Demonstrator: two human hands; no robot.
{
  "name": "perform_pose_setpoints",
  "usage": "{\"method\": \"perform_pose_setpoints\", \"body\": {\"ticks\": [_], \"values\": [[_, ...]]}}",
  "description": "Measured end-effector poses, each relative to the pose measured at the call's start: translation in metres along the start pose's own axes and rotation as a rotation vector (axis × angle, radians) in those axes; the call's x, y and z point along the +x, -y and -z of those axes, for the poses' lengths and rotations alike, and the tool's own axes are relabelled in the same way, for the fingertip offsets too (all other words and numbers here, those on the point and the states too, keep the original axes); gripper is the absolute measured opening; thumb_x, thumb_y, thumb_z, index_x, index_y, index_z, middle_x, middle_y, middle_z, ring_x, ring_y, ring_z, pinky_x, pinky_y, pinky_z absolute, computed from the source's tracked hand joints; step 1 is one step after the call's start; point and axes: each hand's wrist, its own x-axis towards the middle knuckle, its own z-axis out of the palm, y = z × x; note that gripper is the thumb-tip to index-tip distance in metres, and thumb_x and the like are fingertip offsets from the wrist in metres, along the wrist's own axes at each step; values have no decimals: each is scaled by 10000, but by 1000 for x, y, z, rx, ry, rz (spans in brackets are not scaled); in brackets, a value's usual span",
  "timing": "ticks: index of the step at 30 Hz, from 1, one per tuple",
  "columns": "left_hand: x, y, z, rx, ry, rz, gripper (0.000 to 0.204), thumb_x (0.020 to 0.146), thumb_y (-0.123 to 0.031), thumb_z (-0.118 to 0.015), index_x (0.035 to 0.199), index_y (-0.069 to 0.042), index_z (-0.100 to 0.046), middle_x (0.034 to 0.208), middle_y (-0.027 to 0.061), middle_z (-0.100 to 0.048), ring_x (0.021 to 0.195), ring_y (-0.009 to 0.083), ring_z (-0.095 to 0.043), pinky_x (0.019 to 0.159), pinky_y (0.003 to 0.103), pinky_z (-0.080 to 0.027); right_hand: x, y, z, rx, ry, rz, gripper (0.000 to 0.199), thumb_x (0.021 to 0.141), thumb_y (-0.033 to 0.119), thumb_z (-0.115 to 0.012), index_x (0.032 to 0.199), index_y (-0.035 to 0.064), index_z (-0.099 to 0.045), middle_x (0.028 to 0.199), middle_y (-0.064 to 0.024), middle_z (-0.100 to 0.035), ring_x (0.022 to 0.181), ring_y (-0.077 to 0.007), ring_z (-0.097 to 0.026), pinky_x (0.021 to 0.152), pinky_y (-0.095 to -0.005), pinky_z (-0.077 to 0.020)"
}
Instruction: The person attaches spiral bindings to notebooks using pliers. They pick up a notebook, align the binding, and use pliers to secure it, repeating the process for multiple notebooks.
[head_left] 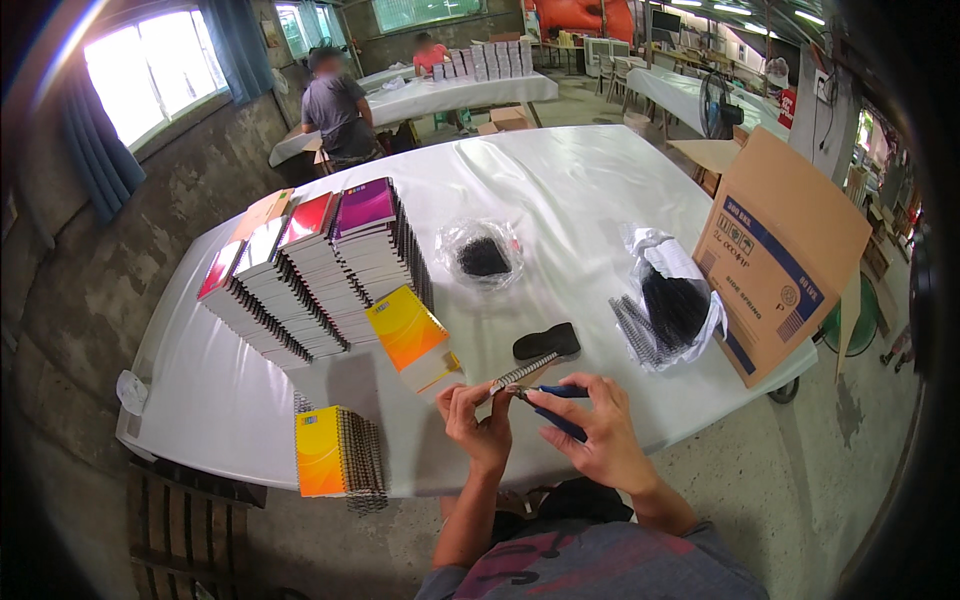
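Observation:
Near the table's front edge my left hand (475, 425) is closed on a spiral notebook (522, 371), seen nearly edge-on with its coil facing up. Closed round blue-handled pliers (567, 391), my right hand (603, 435) holds their jaws at the near end of that coil. My fingers partly hide the jaws. Just beyond lies a black oblong item (547, 342) of a kind I cannot make out. Left of it, an orange and yellow notebook (406, 318) overlaps another one. A pile of yellow spiral notebooks (321, 452) sits at the front edge, further left.
Tall stacks of spiral notebooks (345, 265) stand at the left of the white-covered table (590, 180). Plastic bags of black coils (484, 257) lie mid-table and at right, beside an open cardboard box (775, 245). Two people (338, 110) are at a far table.

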Motion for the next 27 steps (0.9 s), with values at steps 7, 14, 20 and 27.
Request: {"method": "perform_pose_setpoints", "body": {"ticks": [7,14,20,27], "values": [[1,-4,2,-6,78,160,349,590,20,-772,894,-103,-650,749,22,-580,822,215,-512,726,316,-441,0,-1,-1,21,40,-28,384,815,309,-621,1194,290,-570,1085,-94,-490,985,-269,-476,877,-402,-337],[-6,6,4,-49,62,204,296,607,54,-741,856,-83,-659,817,39,-597,984,225,-526,794,314,-435,0,0,-3,3,30,-42,411,757,240,-688,1157,270,-599,1082,-80,-507,985,-263,-491,885,-384,-358],[-5,5,7,-85,49,241,317,565,6,-787,850,-103,-698,736,22,-595,945,237,-546,818,344,-430,0,0,-5,29,45,-30,407,764,245,-685,1160,273,-596,1076,-66,-515,976,-254,-498,884,-380,-363],[-6,4,4,-82,84,125,357,538,43,-766,851,-117,-709,746,3,-617,896,213,-539,802,328,-426,-3,-6,-8,80,106,-59,385,794,252,-661,1171,269,-590,1026,-75,-533,926,-238,-520,827,-342,-405]]}}
